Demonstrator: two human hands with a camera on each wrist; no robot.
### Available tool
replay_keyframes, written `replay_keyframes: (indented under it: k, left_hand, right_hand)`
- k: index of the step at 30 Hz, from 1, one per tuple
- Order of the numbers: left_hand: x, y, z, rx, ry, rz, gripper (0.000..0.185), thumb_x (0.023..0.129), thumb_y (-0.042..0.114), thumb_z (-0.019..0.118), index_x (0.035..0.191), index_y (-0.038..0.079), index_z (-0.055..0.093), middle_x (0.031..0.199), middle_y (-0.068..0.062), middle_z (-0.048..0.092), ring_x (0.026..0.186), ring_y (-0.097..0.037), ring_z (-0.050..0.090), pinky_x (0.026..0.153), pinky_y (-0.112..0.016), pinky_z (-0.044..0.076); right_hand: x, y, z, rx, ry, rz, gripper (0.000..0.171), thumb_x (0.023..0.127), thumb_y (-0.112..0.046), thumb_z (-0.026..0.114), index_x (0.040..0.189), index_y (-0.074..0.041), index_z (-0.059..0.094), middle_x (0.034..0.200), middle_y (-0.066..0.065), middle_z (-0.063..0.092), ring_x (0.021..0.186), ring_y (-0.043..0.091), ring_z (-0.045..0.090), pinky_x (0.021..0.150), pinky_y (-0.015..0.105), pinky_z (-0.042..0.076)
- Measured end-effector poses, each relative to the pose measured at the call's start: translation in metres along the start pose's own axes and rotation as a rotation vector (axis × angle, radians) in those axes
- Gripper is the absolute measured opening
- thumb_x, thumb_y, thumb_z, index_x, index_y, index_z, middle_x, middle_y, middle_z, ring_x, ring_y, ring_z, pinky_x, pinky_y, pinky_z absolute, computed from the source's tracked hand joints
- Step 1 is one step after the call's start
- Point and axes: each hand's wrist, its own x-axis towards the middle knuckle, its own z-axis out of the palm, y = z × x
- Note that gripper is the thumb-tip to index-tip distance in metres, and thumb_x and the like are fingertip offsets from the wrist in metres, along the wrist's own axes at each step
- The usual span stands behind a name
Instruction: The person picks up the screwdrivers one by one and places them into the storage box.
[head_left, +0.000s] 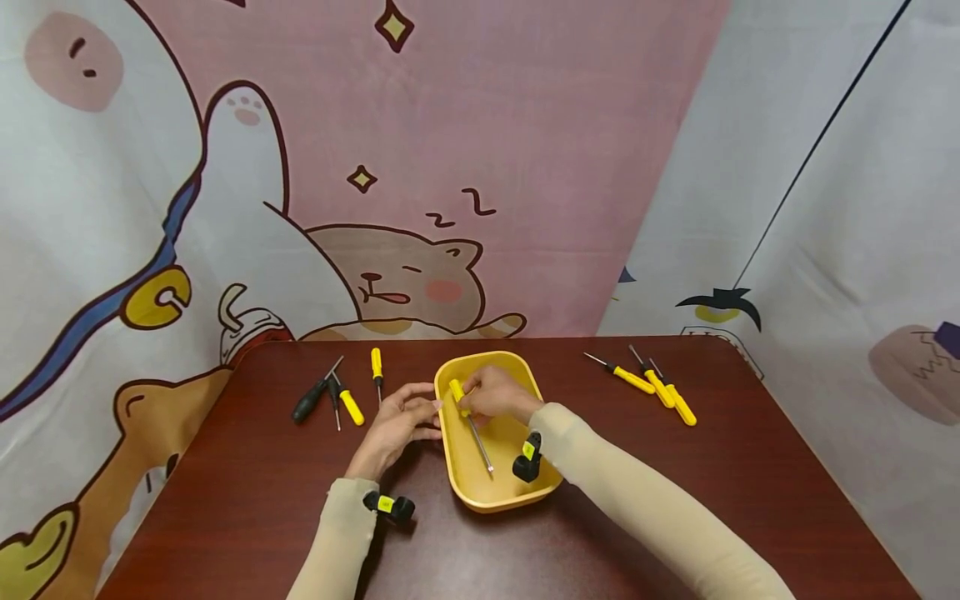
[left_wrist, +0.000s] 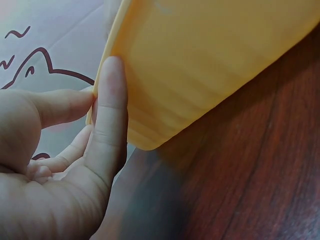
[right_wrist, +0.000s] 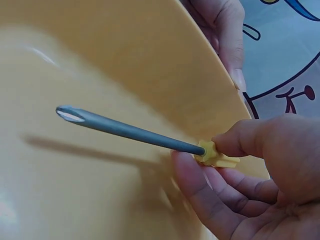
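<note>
A yellow plastic tray (head_left: 497,503) stands on the table, its inside facing up. My left hand (head_left: 393,427) pinches the tray's left rim between thumb and fingers, as the left wrist view shows up close. Inside the tray, my right hand (head_left: 495,393) holds a screwdriver (right_wrist: 130,131) by its yellow handle (head_left: 458,395). The metal shaft points toward the tray's near end, and its tip is bare in the right wrist view. That shaft casts a shadow on the tray. Part of the handle is hidden by the right fingers (right_wrist: 192,180).
Left of the tray lie a screwdriver with a black handle (head_left: 309,402), a thin dark one (head_left: 334,400), a yellow-and-black one (head_left: 349,407) and a yellow-handled one (head_left: 377,367). Three yellow-handled screwdrivers (head_left: 660,388) lie to the right. A printed cloth (head_left: 570,167) hangs behind the brown table (head_left: 712,492).
</note>
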Motion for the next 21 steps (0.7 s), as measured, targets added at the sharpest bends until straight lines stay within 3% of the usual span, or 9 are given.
replay_keyframes:
  k: [6, 10, 15, 21]
  left_hand:
    - [-0.001, -0.001, 0.0, -0.011, 0.001, 0.002, 0.044, 0.098, 0.008, 0.067, 0.14, 0.004, 0.052, 0.107, -0.017, 0.069, 0.079, -0.02, 0.068, 0.071, -0.036, 0.065]
    - [0.0, -0.001, 0.0, -0.013, 0.002, 0.002, 0.042, 0.098, 0.007, 0.067, 0.138, 0.005, 0.053, 0.102, -0.012, 0.07, 0.079, -0.02, 0.068, 0.07, -0.036, 0.065]
    - [0.0, 0.0, 0.0, -0.008, 0.001, 0.004, 0.041, 0.098, 0.007, 0.067, 0.137, 0.005, 0.053, 0.1, -0.008, 0.07, 0.079, -0.02, 0.068, 0.071, -0.037, 0.065]
    - [0.0, -0.001, 0.0, -0.003, 0.003, 0.002, 0.041, 0.099, 0.008, 0.067, 0.138, 0.006, 0.053, 0.098, -0.007, 0.07, 0.079, -0.02, 0.069, 0.071, -0.036, 0.065]
  right_hand:
    - [0.003, 0.001, 0.008, -0.007, -0.003, 0.021, 0.026, 0.09, -0.012, 0.075, 0.111, 0.002, 0.069, 0.086, 0.012, 0.072, 0.058, 0.017, 0.071, 0.06, 0.03, 0.063]
    - [0.003, -0.001, 0.014, -0.019, -0.004, 0.032, 0.01, 0.09, -0.01, 0.075, 0.092, -0.002, 0.068, 0.077, 0.01, 0.071, 0.055, 0.018, 0.07, 0.058, 0.03, 0.062]
    - [0.002, -0.005, 0.019, -0.042, 0.004, 0.048, 0.03, 0.09, -0.009, 0.074, 0.064, -0.01, 0.057, 0.065, 0.007, 0.064, 0.055, 0.021, 0.072, 0.06, 0.034, 0.064]
    - [0.001, -0.01, 0.022, -0.089, 0.033, 0.066, 0.041, 0.089, -0.009, 0.073, 0.055, -0.012, 0.051, 0.054, 0.003, 0.057, 0.061, 0.028, 0.075, 0.061, 0.036, 0.064]
